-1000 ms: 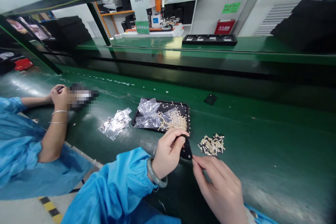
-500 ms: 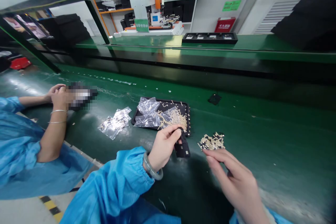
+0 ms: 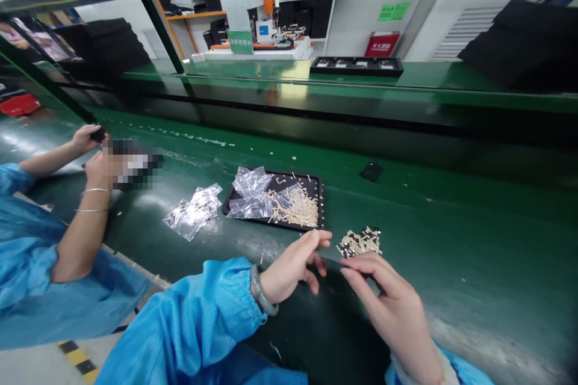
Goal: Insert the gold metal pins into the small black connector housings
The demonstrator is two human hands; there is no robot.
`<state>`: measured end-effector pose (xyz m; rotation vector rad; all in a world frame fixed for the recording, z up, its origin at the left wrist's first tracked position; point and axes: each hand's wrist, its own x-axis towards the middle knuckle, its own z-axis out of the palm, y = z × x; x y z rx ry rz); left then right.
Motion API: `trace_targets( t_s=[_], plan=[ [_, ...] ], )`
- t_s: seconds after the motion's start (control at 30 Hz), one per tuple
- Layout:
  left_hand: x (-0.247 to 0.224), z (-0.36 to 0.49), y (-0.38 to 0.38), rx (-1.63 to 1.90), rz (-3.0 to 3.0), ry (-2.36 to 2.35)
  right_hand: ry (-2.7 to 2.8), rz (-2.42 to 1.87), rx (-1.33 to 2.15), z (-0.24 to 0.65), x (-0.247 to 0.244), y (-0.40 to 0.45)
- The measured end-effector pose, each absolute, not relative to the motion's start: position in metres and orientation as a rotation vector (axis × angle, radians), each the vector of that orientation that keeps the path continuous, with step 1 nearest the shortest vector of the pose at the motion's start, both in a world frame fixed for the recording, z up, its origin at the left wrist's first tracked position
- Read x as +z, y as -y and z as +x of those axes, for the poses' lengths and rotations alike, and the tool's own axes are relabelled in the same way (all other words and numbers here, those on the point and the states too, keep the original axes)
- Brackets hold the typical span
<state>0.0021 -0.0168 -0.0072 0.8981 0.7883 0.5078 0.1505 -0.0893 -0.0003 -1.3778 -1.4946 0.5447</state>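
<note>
Between my two hands is a thin black flat part (image 3: pixel 333 262), seen nearly edge-on. My right hand (image 3: pixel 388 295) pinches its right end between thumb and fingertips. My left hand (image 3: pixel 298 264), with a bangle at the wrist, is open beside the part's left end, fingers apart; whether a fingertip touches it I cannot tell. Just beyond my right fingertips lies a pile of small beige and black pieces (image 3: pixel 360 242). Behind my left hand is a black tray (image 3: pixel 307 180) with clear plastic bags (image 3: pixel 249 195) and a heap of small beige strips (image 3: pixel 298 206).
More clear bags (image 3: pixel 194 213) lie left of the tray. A small black piece (image 3: pixel 371 171) rests farther back. At left, a co-worker's hands (image 3: pixel 97 156) hold a dark item near a blurred-out object. A raised green shelf (image 3: pixel 253 72) runs along the back, bearing a black compartment tray (image 3: pixel 356 66).
My left hand has let go of the black part and spread its fingers. The part is now in my right hand, which has moved slightly left. The co-worker's hands have moved apart.
</note>
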Motion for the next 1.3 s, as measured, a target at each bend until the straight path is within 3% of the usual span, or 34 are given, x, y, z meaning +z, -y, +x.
trace_targets(
  t_s=[0.17, 0.37, 1.3],
  plan=[
    [-0.008, 0.001, 0.018, 0.666, 1.461, -0.793, 1.182, -1.498, 0.833, 0.151, 0.000, 0.090],
    [-0.003, -0.001, 0.016, 0.725, 1.659, -0.819, 1.005, -1.368, 1.247, 0.153, 0.000, 0.088],
    [0.002, -0.011, 0.011, 0.710, 2.115, -0.674, 0.876, -1.295, 1.461, 0.153, 0.001, 0.090]
  ],
)
